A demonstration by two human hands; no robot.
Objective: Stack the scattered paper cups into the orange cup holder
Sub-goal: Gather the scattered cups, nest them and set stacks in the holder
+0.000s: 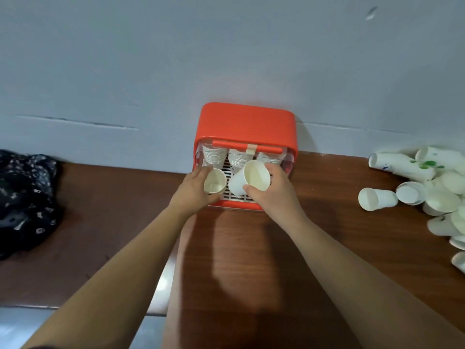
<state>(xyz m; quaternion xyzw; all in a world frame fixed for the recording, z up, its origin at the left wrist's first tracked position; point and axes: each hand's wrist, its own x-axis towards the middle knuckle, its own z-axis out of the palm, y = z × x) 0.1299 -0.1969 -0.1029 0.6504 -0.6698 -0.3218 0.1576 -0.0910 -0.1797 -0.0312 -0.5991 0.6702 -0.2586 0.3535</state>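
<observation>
Bare left forearm (120,268), bare right forearm (352,268), left hand (193,191), right hand (273,193), bare leg (176,285)

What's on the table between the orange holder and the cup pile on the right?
Nothing; the head view shows only bare brown tabletop between the holder and the pile.

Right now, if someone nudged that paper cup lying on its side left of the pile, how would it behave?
Lying sideways on the smooth table, the paper cup would probably roll, curving since it tapers. Empty and thin-walled, it seems light and easily crushed.
</observation>
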